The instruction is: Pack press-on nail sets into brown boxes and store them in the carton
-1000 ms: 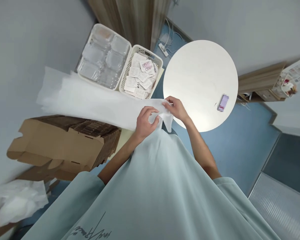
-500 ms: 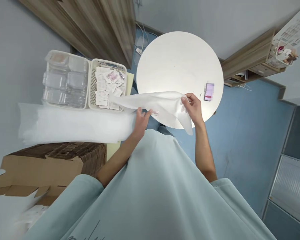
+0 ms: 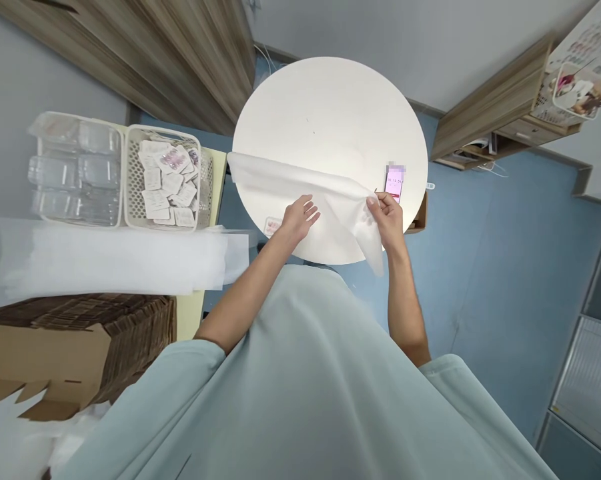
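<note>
1. Sheet (image 3: 325,193) spans table (image 3: 330,107), nine o'clock to four.
2. At four, our right hand (image 3: 391,220) pinches it; light tension should limit creases.
3. At seven, our left hand (image 3: 298,220) has fingers apart; we'd best smooth gently.

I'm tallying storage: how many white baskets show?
3: left basket, with clear boxes; middle basket beside it, with small cards; right basket, by the wooden cabinet. Others may be hidden.

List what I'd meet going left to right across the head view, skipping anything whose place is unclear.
Clear plastic containers, perforated basket of printed cards, small pink-patterned card, left hand, right hand, wood-grain cabinet.
</note>
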Available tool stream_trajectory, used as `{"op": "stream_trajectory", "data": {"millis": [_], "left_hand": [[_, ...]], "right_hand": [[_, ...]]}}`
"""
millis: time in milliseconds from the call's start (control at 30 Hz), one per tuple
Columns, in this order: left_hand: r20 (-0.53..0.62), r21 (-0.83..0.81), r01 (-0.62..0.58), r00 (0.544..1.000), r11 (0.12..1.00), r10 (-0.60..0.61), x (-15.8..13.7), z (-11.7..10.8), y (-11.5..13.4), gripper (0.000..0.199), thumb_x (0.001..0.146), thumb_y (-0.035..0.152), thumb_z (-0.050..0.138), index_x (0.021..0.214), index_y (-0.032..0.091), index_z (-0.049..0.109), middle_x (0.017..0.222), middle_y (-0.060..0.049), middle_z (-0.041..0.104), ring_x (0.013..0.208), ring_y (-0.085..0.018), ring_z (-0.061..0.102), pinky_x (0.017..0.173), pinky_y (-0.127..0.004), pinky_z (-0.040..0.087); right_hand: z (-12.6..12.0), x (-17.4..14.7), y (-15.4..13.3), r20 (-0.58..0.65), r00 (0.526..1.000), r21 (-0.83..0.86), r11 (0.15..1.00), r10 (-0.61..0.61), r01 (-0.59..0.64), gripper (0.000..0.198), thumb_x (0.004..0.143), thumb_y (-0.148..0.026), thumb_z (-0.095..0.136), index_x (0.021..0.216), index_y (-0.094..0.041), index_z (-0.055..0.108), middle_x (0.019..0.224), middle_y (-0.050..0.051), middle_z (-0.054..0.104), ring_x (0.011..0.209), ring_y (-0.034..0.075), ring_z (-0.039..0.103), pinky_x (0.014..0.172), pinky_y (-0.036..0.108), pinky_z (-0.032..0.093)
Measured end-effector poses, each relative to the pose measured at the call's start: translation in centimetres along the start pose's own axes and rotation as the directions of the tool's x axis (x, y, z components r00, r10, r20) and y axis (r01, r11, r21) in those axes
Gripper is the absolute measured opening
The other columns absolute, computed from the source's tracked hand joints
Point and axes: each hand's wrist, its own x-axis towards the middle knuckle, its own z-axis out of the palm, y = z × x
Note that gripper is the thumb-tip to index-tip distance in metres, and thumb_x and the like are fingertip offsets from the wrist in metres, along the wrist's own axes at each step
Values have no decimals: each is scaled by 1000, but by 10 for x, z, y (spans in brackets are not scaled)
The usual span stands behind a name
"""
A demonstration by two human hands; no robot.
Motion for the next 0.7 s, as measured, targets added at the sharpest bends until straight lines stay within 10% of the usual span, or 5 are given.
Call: {"op": "stream_trajectory", "data": {"millis": [167, 300, 433, 700], "left_hand": [[-2, -6, 229, 974, 973, -229, 21, 26, -20, 63, 92, 35, 72, 151, 23, 54, 149, -22, 68, 141, -31, 71, 103, -39, 66], [153, 74, 282, 944, 956, -291, 18, 42, -41, 40, 85, 37, 79, 120, 23, 66, 118, -15, 77, 112, -30, 77, 96, -41, 66], [95, 111, 105, 989, 988, -116, 13, 47, -41, 28, 79, 20, 84, 102, 24, 68, 104, -8, 77, 101, -23, 76, 93, -36, 63], [-111, 319, -221, 957, 922, 268, 30, -6, 9, 53, 89, 13, 72, 141, 19, 67, 110, -6, 78, 82, -17, 76, 84, -33, 65]], "right_hand": [[-14, 1, 12, -46, 998, 47, 998, 38, -36, 60, 91, -85, 78, 103, -29, 63, 88, -1, 68, 73, 18, 64, 68, 31, 56], [-14, 6, 21, -90, 993, 88, 994, 74, -66, 60, 90, -85, 79, 105, -29, 63, 88, -1, 70, 74, 19, 66, 69, 32, 57], [-10, 14, 30, -134, 987, 74, 994, 86, -77, 62, 88, -87, 76, 105, -29, 62, 90, 0, 74, 77, 20, 69, 70, 31, 58], [34, 11, 78, 51, 944, -5, 945, 326, -326, 58, 77, -73, 89, 98, -24, 67, 84, 0, 75, 71, 16, 69, 67, 28, 56]]}}
